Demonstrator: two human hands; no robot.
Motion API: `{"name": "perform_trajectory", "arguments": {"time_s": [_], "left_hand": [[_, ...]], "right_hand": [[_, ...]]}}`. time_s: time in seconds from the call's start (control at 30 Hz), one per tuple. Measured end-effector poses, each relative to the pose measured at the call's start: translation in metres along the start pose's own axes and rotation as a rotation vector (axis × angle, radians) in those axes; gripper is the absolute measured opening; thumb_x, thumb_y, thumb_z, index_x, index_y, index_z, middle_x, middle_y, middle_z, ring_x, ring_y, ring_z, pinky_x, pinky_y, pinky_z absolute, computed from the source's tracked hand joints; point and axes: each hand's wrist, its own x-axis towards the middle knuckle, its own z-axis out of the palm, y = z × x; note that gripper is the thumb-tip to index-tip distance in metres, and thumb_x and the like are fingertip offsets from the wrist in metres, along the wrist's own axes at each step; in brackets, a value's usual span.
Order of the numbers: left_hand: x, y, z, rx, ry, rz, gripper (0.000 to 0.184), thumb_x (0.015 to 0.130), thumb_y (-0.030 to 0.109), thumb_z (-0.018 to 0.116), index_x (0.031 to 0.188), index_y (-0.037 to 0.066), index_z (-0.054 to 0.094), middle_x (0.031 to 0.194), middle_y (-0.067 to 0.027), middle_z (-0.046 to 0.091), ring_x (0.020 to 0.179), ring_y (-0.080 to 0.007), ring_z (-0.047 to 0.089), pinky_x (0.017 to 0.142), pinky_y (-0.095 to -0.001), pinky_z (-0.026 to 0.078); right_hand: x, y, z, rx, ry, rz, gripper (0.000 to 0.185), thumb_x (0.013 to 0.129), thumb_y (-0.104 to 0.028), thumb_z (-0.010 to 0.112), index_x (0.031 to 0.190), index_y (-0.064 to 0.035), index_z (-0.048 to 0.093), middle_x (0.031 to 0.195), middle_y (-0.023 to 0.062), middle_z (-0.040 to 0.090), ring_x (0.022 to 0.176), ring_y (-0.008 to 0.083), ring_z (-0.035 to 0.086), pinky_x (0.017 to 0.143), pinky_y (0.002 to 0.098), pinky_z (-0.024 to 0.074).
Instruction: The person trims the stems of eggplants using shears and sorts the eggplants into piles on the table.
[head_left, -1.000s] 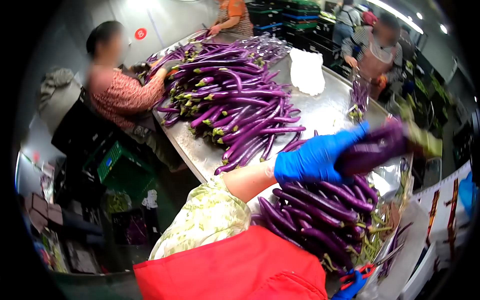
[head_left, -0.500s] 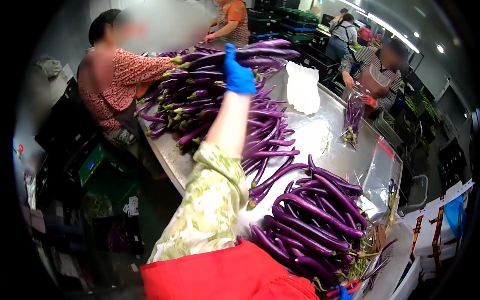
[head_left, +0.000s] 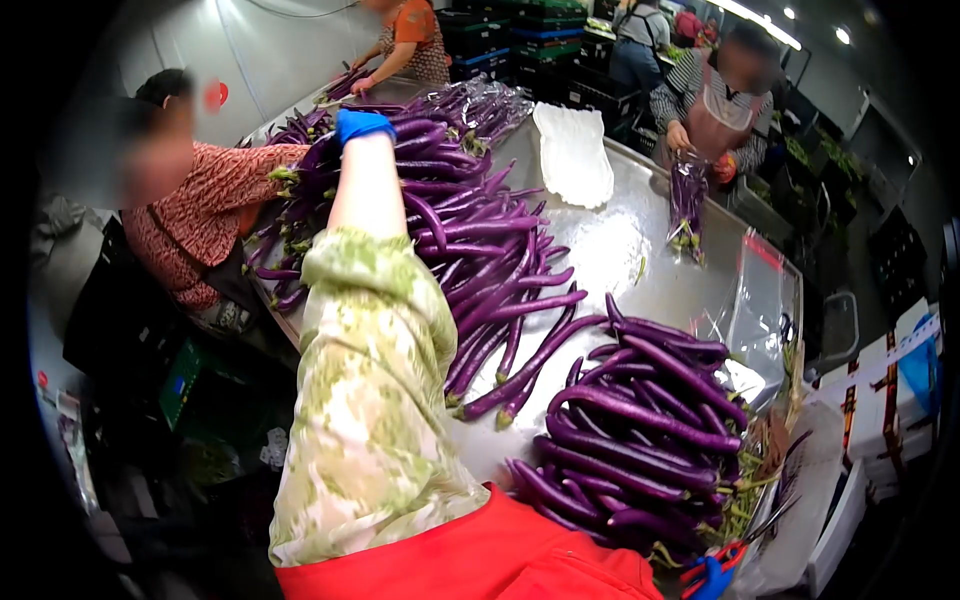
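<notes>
Blue-gloved, my left hand reaches far over the big pile of purple eggplants on the metal table. Its fingers are hidden behind the back of the glove, among the eggplants. Low at the right, my right hand, also in a blue glove, is closed on red-handled scissors, whose blades point up and right. Just beside it lies a second, smaller heap of eggplants, with cut green stems at its right side.
A co-worker in a red patterned top reaches into the pile from the left. Another co-worker holds bagged eggplants across the table. A white cloth and clear plastic bags lie on the table.
My left hand first held eggplants at the right, then swung over to the big pile with several in it. It is now farther left and lower onto the pile. My right hand stays with the scissors.
</notes>
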Motion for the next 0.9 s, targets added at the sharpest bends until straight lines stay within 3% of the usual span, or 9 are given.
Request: {"name": "perform_trajectory", "arguments": {"time_s": [0.2,0.3,0.33,0.47,0.57,0.67,0.73,0.83,0.9], "left_hand": [[-0.119,0.029,0.016,0.187,-0.017,0.402,0.046,0.090,0.015,0.057,0.130,-0.003,0.043,0.124,-0.0173,0.051,0.113,-0.0244,0.051,0.097,-0.0382,0.042],[-0.090,0.017,-0.016,1.057,-0.708,0.997,0.069,0.074,0.031,0.076,0.133,0.008,0.048,0.134,-0.0152,0.048,0.125,-0.0316,0.043,0.106,-0.0441,0.031],[-0.105,0.017,-0.025,1.670,-0.638,1.168,0.072,0.074,0.045,0.071,0.136,0.018,0.045,0.143,-0.0179,0.037,0.132,-0.0398,0.032,0.109,-0.0473,0.025],[-0.078,-0.025,-0.092,2.314,-0.742,0.888,0.073,0.077,0.065,0.055,0.135,0.020,0.047,0.145,-0.0169,0.034,0.134,-0.0414,0.026,0.111,-0.0511,0.019],[-0.042,-0.044,-0.098,2.151,-0.802,0.921,0.065,0.081,0.061,0.053,0.125,0.013,0.057,0.128,-0.0146,0.055,0.121,-0.0345,0.047,0.103,-0.0488,0.033],[-0.112,-0.031,-0.047,2.107,-0.378,1.037,0.078,0.079,0.067,0.053,0.133,0.011,0.049,0.132,-0.0283,0.045,0.119,-0.0403,0.046,0.100,-0.0455,0.037],[-0.168,-0.045,-0.018,1.464,-0.790,1.136,0.065,0.084,0.044,0.064,0.133,0.004,0.047,0.133,-0.0206,0.047,0.121,-0.0331,0.047,0.103,-0.0425,0.034],[-0.381,-0.046,0.005,0.941,-1.288,0.234,0.049,0.086,0.008,0.064,0.131,0.002,0.048,0.131,-0.0121,0.052,0.119,-0.0214,0.048,0.104,-0.0334,0.034],[-0.464,-0.047,-0.011,1.066,-1.807,0.473,0.057,0.077,0.007,0.071,0.129,0.002,0.050,0.129,-0.0152,0.053,0.122,-0.0280,0.047,0.104,-0.0379,0.035]], "right_hand": [[0.014,0.018,-0.015,0.019,-0.068,-0.019,0.065,0.079,-0.004,0.059,0.140,-0.0079,0.036,0.095,0.0045,0.055,0.072,0.0123,0.053,0.062,0.0239,0.0455],[0.010,0.022,-0.023,0.023,-0.116,-0.067,0.065,0.079,-0.004,0.060,0.140,-0.0063,0.036,0.094,0.0042,0.055,0.077,0.0124,0.053,0.065,0.0233,0.0449],[0.021,0.041,-0.046,-0.029,-0.099,-0.067,0.064,0.080,-0.005,0.060,0.139,-0.0057,0.037,0.095,0.0036,0.054,0.076,0.0120,0.052,0.065,0.0235,0.0448],[-0.012,0.026,-0.029,0.038,-0.018,-0.049,0.063,0.083,-0.005,0.060,0.140,-0.0061,0.034,0.095,0.0027,0.055,0.064,0.0071,0.048,0.055,0.0199,0.0402],[-0.015,0.039,-0.031,0.120,0.065,-0.092,0.059,0.086,-0.003,0.059,0.139,-0.0044,0.035,0.098,0.0031,0.054,0.061,0.0057,0.045,0.052,0.0191,0.0372],[-0.029,0.031,-0.033,0.138,0.088,-0.117,0.065,0.077,0.002,0.059,0.138,-0.0028,0.038,0.099,0.0049,0.056,0.066,0.0085,0.049,0.051,0.0199,0.0365],[-0.031,0.023,-0.036,0.124,0.108,-0.147,0.064,0.078,0.001,0.059,0.138,-0.0022,0.038,0.097,0.0039,0.057,0.067,0.0077,0.049,0.052,0.0191,0.0366],[-0.034,0.018,-0.044,0.161,0.149,-0.152,0.062,0.078,0.000,0.056,0.138,-0.0012,0.037,0.095,0.0085,0.057,0.077,0.0142,0.056,0.067,0.0229,0.0457],[-0.042,0.019,-0.049,0.173,0.182,-0.137,0.062,0.078,0.000,0.056,0.138,-0.0010,0.037,0.095,0.0087,0.057,0.078,0.0145,0.056,0.068,0.0234,0.0458]]}}
